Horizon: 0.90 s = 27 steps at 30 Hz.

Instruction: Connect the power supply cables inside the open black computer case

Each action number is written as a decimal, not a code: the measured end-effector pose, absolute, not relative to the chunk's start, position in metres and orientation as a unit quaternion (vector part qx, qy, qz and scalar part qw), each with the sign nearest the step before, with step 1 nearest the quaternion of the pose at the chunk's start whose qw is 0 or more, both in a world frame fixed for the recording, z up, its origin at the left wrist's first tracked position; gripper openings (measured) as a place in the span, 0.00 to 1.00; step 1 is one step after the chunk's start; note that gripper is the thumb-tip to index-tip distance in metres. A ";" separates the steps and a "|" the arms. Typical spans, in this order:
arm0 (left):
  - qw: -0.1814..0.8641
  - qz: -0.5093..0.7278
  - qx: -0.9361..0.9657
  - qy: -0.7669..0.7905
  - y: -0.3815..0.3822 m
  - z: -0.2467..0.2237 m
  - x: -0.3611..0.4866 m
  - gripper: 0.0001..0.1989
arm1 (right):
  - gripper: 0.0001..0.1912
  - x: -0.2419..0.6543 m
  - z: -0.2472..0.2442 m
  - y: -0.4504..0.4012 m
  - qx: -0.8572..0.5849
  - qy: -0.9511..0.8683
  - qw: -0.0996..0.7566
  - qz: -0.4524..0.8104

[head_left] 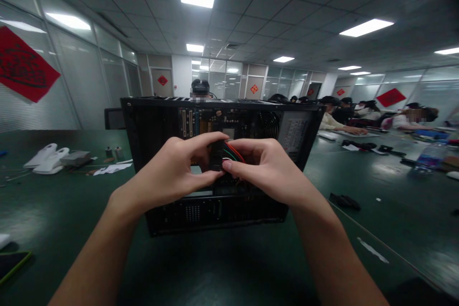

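Between my two hands is a black power connector [216, 155] with a bundle of coloured wires [232, 152], red, green, white and black among them. My left hand [175, 165] pinches the connector from its left side, thumb below and fingers above. With closed fingers, my right hand [263, 162] grips it at the end where the wires come out. Right behind them stands an open black computer case [222, 205]. Inside it show a motherboard with expansion slots [188, 122], a round fan [268, 125] and a labelled power supply [294, 134]. My hands hide the middle of the board.
On the green table [107, 248], white plastic bags [48, 160], a grey box [76, 158] and paper lie left. A phone [12, 265] is at the lower left. Right are a black item [344, 201], a water bottle [430, 155] and several people seated further back.
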State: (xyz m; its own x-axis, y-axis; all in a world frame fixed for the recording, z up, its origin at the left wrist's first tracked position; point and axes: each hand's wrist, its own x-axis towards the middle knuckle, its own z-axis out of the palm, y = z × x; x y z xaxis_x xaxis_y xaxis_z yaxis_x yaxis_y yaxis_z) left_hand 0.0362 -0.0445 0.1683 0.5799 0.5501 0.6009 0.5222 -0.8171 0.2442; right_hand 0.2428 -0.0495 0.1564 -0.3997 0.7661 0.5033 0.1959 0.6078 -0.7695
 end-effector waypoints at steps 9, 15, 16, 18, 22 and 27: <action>0.096 0.356 0.878 0.307 -0.042 0.169 0.038 0.27 | 0.14 0.242 0.158 -0.051 -0.326 -0.758 0.449 0.345; 0.120 0.355 0.876 0.305 -0.041 0.170 0.040 0.28 | 0.15 0.242 0.159 -0.051 -0.328 -0.746 0.453 0.361; 0.118 0.354 0.876 0.305 -0.040 0.170 0.041 0.27 | 0.15 0.242 0.158 -0.050 -0.328 -0.746 0.454 0.361; 0.109 0.352 0.878 0.306 -0.038 0.168 0.041 0.27 | 0.16 0.242 0.156 -0.047 -0.327 -0.744 0.456 0.363; 0.089 0.350 0.876 0.319 -0.035 0.167 0.040 0.27 | 0.15 0.240 0.154 -0.041 -0.324 -0.737 0.466 0.367; 0.072 0.342 0.878 0.327 -0.037 0.169 0.039 0.26 | 0.15 0.240 0.156 -0.039 -0.336 -0.725 0.460 0.387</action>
State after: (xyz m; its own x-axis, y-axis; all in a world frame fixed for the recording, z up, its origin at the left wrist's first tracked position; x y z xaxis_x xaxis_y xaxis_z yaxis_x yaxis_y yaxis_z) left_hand 0.0387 -0.0367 0.1689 0.5523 0.6228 0.5541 0.5249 -0.7762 0.3492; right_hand 0.2400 -0.0387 0.1556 -0.3510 0.8429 0.4078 0.1304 0.4752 -0.8701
